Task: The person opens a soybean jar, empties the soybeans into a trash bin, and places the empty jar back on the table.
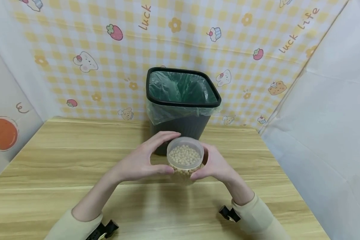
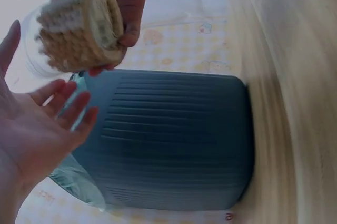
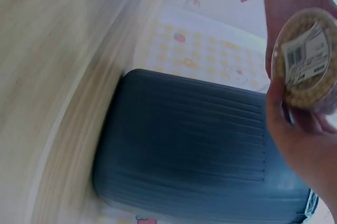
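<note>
A clear round plastic jar (image 1: 185, 153) with small round beige pieces in it is held up in front of the bin. My right hand (image 1: 215, 165) grips it from the right, the thumb on its near side. On the other side my left hand (image 1: 139, 161) curves around it with thumb and fingers apart. In the left wrist view that left hand (image 2: 31, 129) has its fingers spread, with a gap to the jar (image 2: 68, 37). A printed label with a barcode (image 3: 305, 55) shows on the jar's base in the right wrist view. Whether a lid covers the top, I cannot tell.
A dark ribbed trash bin (image 1: 180, 123) with a black rim and a green liner bag stands behind the jar, near the patterned back cloth (image 1: 102, 83). The wooden table (image 1: 63, 153) runs between white side walls. Both wrists wear black straps.
</note>
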{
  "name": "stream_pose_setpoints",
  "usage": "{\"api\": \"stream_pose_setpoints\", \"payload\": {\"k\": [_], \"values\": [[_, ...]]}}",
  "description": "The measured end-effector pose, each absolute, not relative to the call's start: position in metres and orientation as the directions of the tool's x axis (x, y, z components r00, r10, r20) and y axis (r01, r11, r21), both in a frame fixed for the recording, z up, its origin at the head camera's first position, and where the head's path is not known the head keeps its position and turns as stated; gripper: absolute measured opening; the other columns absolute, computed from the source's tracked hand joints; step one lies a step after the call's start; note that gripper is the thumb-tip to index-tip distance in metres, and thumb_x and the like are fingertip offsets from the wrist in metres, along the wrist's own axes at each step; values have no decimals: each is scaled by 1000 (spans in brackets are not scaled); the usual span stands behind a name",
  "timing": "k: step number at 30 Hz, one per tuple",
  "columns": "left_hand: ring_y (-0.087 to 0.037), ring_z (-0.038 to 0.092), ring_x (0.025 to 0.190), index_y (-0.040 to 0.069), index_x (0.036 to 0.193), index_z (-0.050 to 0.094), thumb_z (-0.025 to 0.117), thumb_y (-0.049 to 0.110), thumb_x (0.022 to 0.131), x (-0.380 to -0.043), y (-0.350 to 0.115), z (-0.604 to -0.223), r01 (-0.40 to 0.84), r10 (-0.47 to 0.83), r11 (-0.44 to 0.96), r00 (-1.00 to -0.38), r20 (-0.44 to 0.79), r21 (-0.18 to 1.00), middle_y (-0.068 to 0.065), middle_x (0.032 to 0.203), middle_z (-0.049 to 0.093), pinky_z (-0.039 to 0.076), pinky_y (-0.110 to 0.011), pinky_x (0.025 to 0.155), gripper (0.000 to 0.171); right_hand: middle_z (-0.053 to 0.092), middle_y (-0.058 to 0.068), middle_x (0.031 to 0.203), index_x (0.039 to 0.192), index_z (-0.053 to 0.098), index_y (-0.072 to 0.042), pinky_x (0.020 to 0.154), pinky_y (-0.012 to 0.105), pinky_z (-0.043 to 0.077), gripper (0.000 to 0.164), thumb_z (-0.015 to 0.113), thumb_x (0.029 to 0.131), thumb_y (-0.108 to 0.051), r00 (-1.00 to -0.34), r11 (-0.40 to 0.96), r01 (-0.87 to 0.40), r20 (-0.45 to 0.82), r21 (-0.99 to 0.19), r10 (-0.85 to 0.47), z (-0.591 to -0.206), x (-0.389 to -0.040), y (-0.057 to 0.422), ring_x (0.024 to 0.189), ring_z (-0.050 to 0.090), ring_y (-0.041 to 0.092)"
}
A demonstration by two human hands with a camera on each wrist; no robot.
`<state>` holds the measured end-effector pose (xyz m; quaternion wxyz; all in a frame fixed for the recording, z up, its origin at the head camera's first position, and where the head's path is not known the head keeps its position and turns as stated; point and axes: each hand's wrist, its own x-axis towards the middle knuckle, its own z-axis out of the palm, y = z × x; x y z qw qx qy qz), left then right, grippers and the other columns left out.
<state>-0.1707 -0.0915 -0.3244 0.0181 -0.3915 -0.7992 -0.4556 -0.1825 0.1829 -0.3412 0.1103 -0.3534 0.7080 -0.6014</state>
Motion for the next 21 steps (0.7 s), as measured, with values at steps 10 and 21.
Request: {"api": "stream_pose_setpoints", "payload": {"k": [10,21], "values": [[-13,31,155,31,157,39,86,24,82,-173,-91,-328,631,781,66,-515,353,773,12,166,34,32,-45,124,89,66,5,132,141,52,3,106,31,51,85,94,73,-25,-528,-1,-389,224,-921,-819,-342,-183,181,120,62,13],[-12,50,135,28,150,43,91,38,77,-173,-84,-334,662,591,279,-689,419,695,10,151,46,47,-47,109,88,67,-2,135,144,55,-21,97,33,56,92,99,64,-22,-784,401,-585,366,-705,-501,-341,-165,164,119,65,14]]}}
